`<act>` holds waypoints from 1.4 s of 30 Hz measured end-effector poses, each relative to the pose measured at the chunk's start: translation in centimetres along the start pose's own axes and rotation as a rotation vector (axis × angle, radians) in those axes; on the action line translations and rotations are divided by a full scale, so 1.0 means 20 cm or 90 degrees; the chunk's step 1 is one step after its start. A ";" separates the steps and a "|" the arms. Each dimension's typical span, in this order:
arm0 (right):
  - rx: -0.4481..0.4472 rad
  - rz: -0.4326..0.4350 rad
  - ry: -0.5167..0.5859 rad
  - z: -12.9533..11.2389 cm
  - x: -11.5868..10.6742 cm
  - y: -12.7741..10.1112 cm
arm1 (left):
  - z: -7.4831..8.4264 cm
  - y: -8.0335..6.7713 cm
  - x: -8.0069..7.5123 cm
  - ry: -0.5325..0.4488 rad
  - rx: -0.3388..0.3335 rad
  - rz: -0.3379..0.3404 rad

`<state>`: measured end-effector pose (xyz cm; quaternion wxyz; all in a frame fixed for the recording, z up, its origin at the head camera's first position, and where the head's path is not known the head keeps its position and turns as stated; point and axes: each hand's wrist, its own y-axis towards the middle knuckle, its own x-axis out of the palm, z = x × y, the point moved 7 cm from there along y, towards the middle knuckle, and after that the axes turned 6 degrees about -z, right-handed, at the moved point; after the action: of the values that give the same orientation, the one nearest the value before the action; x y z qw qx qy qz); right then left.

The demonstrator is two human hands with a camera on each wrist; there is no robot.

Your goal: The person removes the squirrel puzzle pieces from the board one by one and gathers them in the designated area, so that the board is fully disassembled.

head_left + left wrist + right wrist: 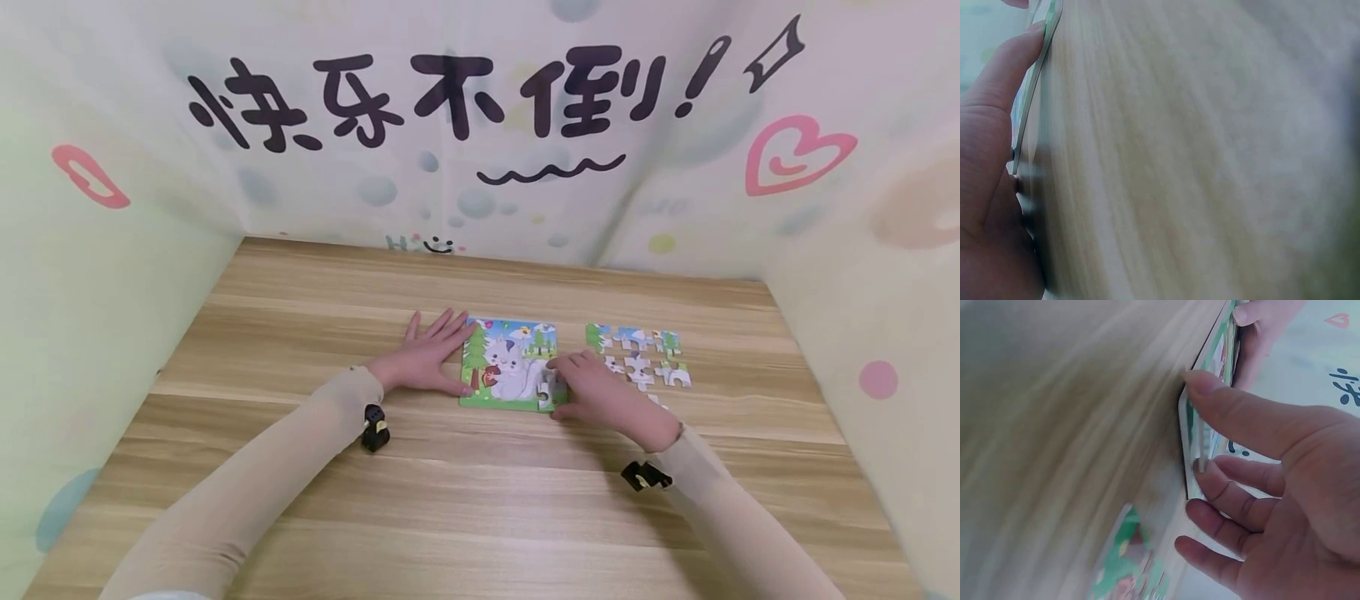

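Note:
A square jigsaw puzzle (510, 375) with a white squirrel, trees and a blue sky lies flat on the table, its lower right part showing a gap. My left hand (423, 362) rests at its left side, fingers spread, thumb on the lower left corner. At the lower right corner, my right hand (600, 396) has its fingers bent, with a puzzle piece (1201, 440) between thumb and index finger, slightly raised from the board. Part of that piece is hidden by the fingers. In the left wrist view the left thumb (1007, 69) presses the board's edge.
Several loose puzzle pieces (639, 368) lie to the right of the board, some partly behind the right hand. The wooden table (450, 500) is bordered by a printed cloth (450, 192) at the back and sides.

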<state>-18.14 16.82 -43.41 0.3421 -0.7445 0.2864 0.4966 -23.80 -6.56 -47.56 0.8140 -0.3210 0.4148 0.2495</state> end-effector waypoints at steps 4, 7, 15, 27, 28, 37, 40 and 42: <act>-0.016 0.044 0.010 0.02 -0.01 -0.06 | 0.00 0.00 0.00 -0.002 0.001 -0.003; -0.027 0.073 0.022 0.05 -0.03 -0.12 | 0.00 0.00 0.00 -0.004 0.001 -0.002; -0.021 0.091 0.032 0.15 -0.07 -0.28 | 0.00 0.00 0.00 -0.002 0.002 0.000; 0.019 0.145 0.063 0.39 -0.15 -0.55 | 0.02 -0.01 -0.01 -0.008 0.005 0.000; 0.027 0.145 0.064 0.41 -0.15 -0.57 | 0.02 -0.01 -0.01 -0.012 0.007 0.000; 0.122 0.105 0.106 0.60 -0.09 -0.70 | 0.01 0.00 -0.01 -0.001 0.003 0.002; 0.149 0.083 0.104 0.66 -0.06 -0.74 | 0.01 0.00 -0.01 0.004 0.004 0.008; 0.157 0.070 0.097 0.68 -0.04 -0.76 | 0.01 0.00 -0.01 0.001 0.002 0.006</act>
<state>-14.18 36.85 -43.02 0.3804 -0.7153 0.4109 0.4180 -23.81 -6.47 -47.40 0.8132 -0.3177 0.4174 0.2522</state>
